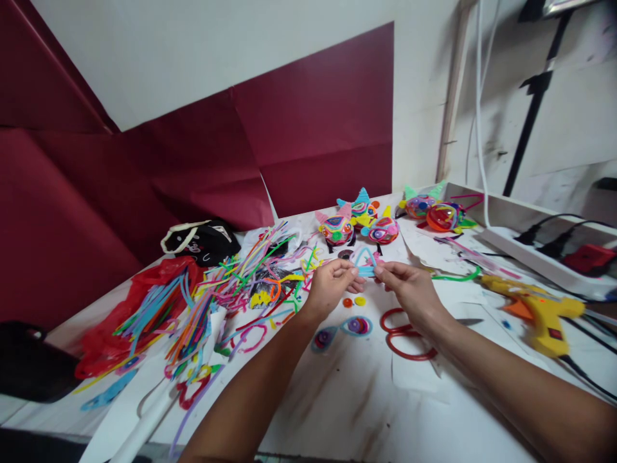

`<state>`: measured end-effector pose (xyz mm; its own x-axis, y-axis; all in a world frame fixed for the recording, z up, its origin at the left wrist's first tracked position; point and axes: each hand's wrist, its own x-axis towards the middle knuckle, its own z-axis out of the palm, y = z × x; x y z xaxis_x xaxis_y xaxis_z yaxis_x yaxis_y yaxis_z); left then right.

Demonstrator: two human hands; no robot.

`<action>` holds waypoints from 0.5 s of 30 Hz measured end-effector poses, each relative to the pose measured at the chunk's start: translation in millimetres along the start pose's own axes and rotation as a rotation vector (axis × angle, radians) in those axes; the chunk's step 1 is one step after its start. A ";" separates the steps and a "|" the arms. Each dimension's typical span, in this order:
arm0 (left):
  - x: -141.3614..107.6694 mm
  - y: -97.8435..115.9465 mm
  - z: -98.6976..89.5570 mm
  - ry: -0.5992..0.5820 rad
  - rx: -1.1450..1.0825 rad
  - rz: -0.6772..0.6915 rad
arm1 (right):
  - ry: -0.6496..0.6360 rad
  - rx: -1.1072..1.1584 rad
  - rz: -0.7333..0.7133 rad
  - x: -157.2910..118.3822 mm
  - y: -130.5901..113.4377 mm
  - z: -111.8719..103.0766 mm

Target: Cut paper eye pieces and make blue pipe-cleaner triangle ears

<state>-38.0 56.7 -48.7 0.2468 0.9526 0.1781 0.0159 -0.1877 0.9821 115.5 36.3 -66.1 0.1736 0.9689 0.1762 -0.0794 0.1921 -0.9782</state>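
Observation:
Both hands hold a light blue pipe cleaner (pixel 366 253) bent into a pointed triangle, above the middle of the table. My left hand (pixel 332 286) pinches its left end, and my right hand (pixel 403 283) grips its right end between thumb and fingers. Just below them lie an orange button (pixel 348 303) and a yellow button (pixel 360 301). Nearer to me are two coiled teardrop shapes edged in light blue, one at the left (pixel 323 339) and one at the right (pixel 358 326). Red-handled scissors (pixel 409 344) lie under my right wrist.
Bundles of colourful pipe cleaners (pixel 202 315) and a red plastic bag (pixel 103 334) cover the left side. Several decorated round figures (pixel 337 229) stand at the back. A yellow glue gun (pixel 540 315) and a white power strip (pixel 544 260) with cables are at the right.

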 end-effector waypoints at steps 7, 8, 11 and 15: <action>-1.9 0.4 2.3 0.021 0.028 0.035 | -0.015 -0.029 -0.058 -1.3 -2.3 -0.1; -2.3 1.0 2.4 0.022 0.027 0.038 | -0.020 -0.026 -0.066 -1.5 -2.7 -0.1; -3.5 3.0 2.7 0.023 0.022 0.033 | -0.038 -0.014 -0.065 -1.9 -4.0 -0.5; -3.7 4.0 3.3 0.021 0.000 -0.004 | -0.062 -0.007 -0.027 -1.6 -6.8 -1.3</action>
<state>-35.7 51.6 -45.5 0.2265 0.9580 0.1759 0.0164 -0.1843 0.9827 117.0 33.3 -59.9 0.1141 0.9712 0.2091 -0.0681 0.2177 -0.9736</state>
